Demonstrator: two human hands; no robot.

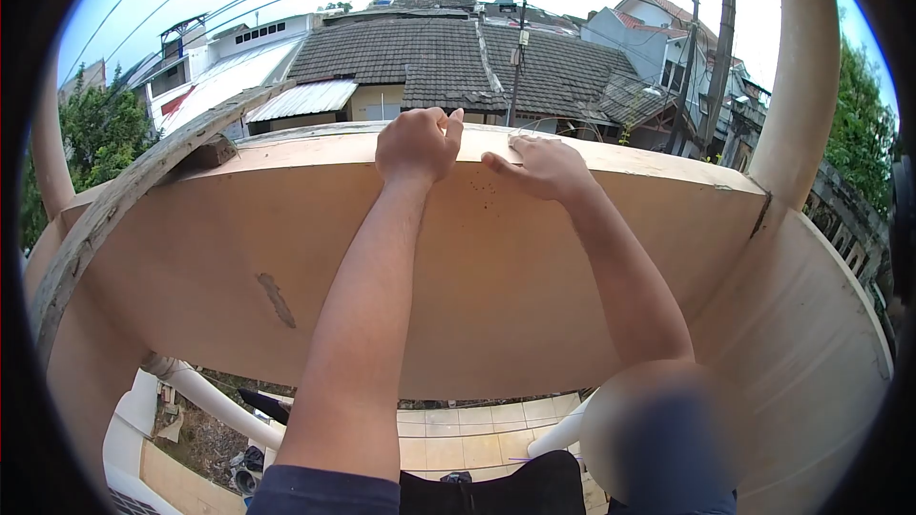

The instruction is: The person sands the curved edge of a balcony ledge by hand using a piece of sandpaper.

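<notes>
Both arms reach forward to the top of a peach-coloured wall [458,267]. My left hand [418,145] is closed at the wall's top edge, with the thumb side up; what its curled fingers hold, if anything, is hidden. Just to the right, my right hand [546,168] lies over the ledge with its thumb stretched toward the left hand. A small pale thing shows by its fingertips, too small to name. Small dark specks mark the wall face between the hands.
A weathered wooden plank [143,167] leans over the wall at the left, beside a brick-like block [212,153]. Round columns stand at left and right [801,67]. Below are floor tiles [468,434] and a white pipe [215,401]. Tiled roofs [382,52] and utility poles [720,48] lie beyond.
</notes>
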